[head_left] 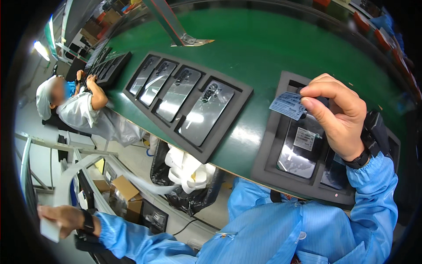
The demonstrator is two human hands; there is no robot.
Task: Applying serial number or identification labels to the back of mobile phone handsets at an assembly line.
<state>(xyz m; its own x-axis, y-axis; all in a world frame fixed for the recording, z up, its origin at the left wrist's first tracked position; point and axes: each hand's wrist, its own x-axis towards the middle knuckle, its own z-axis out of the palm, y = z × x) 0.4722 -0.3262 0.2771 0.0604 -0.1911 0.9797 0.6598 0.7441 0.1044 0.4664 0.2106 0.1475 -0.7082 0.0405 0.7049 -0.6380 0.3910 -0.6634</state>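
Note:
My right hand (340, 116), thumb and forefinger pinched together, holds a thin bluish printed label (288, 104) by its edge. Beneath it is a dark foam tray (264, 165) of smartphones. One glossy smartphone (299, 158) there bears a small white printed label (306, 138); another smartphone (332, 174) is partly hidden by my wrist. My left hand (66, 220) reaches far out to the left, off the table, its fingers closed on a white paper strip (50, 231). A long pale band, blurred, curves near that hand towards a bin; whether it joins the strip I cannot tell.
A second foam tray (204, 152) with several smartphones lies on the green table (246, 48), left of the first. A metal post (165, 20) stands behind. A black-lined bin (193, 200) holds crumpled white strips. Another person (79, 101) works at further trays on the left.

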